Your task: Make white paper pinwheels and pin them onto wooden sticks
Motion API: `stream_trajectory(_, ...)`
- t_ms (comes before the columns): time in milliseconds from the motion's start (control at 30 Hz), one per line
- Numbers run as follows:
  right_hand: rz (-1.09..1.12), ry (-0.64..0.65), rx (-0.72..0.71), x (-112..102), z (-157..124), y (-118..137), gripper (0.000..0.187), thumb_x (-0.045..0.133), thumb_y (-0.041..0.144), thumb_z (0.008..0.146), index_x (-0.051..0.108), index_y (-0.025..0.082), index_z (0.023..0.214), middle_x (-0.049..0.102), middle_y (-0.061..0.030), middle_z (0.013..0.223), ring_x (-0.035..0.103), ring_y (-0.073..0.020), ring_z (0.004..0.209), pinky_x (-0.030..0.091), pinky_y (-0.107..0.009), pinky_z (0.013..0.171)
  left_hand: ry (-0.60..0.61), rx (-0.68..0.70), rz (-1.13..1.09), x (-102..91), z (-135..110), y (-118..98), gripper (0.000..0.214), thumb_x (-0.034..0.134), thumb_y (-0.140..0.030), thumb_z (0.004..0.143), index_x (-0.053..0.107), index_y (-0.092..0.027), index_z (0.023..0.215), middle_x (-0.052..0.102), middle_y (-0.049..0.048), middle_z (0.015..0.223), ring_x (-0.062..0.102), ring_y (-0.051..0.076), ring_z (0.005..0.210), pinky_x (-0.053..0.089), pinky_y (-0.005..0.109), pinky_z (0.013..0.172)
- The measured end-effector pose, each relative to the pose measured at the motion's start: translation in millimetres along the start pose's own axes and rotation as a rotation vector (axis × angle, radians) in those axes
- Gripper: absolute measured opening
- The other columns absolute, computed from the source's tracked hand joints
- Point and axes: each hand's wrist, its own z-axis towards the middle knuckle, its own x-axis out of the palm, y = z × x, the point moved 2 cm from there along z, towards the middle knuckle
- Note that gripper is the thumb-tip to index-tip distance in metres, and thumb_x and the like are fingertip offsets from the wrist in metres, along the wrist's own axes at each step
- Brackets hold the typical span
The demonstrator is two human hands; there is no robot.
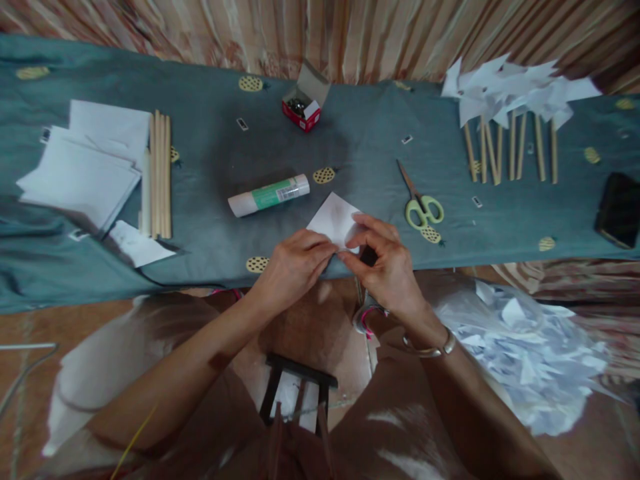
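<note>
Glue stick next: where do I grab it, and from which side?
Pinch the glue stick across its green-labelled middle, from above. It lies flat on the cloth, long axis running left to right, so its near and far sides are free. The left hand, on the paper, is closer.

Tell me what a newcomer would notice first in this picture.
First, the left hand and right hand pinching a white paper at the near edge of the teal cloth. Then the glue stick just left of it, the green scissors to its right, and the paper pinwheels on sticks at the far right.
</note>
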Motion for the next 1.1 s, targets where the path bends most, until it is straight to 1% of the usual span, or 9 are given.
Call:
stream_trajectory(200, -0.035, 0.011, -0.020, 1.0, -1.0, -0.4, 0.007, 0.068, 0.029, 0.083, 0.065, 0.023, 0.084, 0.061, -0.0086, 0.132, 0.053, -0.0272, 0.124, 0.042, -0.049, 0.107, -0.001, 0.008, 0.024, -0.3, 0.4, -0.3, 0.020, 0.052, -0.022, 0.096, 0.070, -0.015, 0.096, 0.072, 0.0062, 0.091, 0.066, 0.017, 0.086, 0.054, 0.028, 0.079)
stream_trajectory(367, -0.066, 0.005, -0.042, 1.5, -0.9, 0.1, 0.009, 0.068, 0.030, 0.084, 0.066, 0.021, 0.086, 0.062, -0.0095, 0.131, 0.054, -0.0272, 0.123, 0.044, -0.048, 0.104, -0.015, 0.020, 0.030, -1.4, 1.2, -1.0, 0.018, 0.053, -0.022, 0.095, 0.069, -0.015, 0.094, 0.072, 0.0060, 0.091, 0.066, 0.016, 0.085, 0.055, 0.028, 0.079)
stream_trajectory(700, -0.112, 0.003, -0.069, 1.4, -1.0, 1.5, 0.012, 0.064, 0.034, 0.087, 0.067, 0.022, 0.089, 0.063, -0.0087, 0.130, 0.055, -0.0266, 0.122, 0.045, -0.048, 0.103, -0.017, 0.016, 0.037, -1.6, 2.8, -1.8, 0.018, 0.053, -0.021, 0.095, 0.070, -0.014, 0.093, 0.072, 0.0062, 0.089, 0.066, 0.017, 0.084, 0.054, 0.028, 0.077)
stream_trajectory(867, -0.133, -0.001, -0.081, 1.8, -1.3, 2.4, 0.013, 0.064, 0.032, 0.088, 0.067, 0.020, 0.091, 0.063, -0.0108, 0.130, 0.055, -0.0272, 0.122, 0.046, -0.047, 0.103, -0.004, 0.006, 0.042, -1.7, 2.7, -1.8, 0.018, 0.053, -0.021, 0.095, 0.070, -0.015, 0.093, 0.071, 0.0059, 0.090, 0.066, 0.016, 0.084, 0.054, 0.028, 0.077)
stream_trajectory(1000, -0.145, -0.001, -0.088, 2.2, -1.2, 2.6, 0.014, 0.063, 0.031, 0.088, 0.069, 0.021, 0.095, 0.063, -0.0101, 0.130, 0.056, -0.0273, 0.121, 0.046, -0.047, 0.103, -0.013, 0.004, 0.044, -0.6, 2.8, -1.7, 0.017, 0.054, -0.021, 0.094, 0.070, -0.014, 0.093, 0.071, 0.0063, 0.090, 0.066, 0.017, 0.085, 0.055, 0.029, 0.077)
stream_trajectory(1100, -0.150, 0.006, -0.089, 2.9, -1.6, 2.1, 0.017, 0.062, 0.033, 0.089, 0.070, 0.023, 0.101, 0.063, -0.0082, 0.130, 0.055, -0.0273, 0.122, 0.046, -0.049, 0.104, -0.028, 0.010, 0.035, 0.0, 2.8, -1.8, 0.016, 0.055, -0.020, 0.094, 0.070, -0.013, 0.094, 0.071, 0.0068, 0.090, 0.067, 0.018, 0.085, 0.055, 0.029, 0.077)
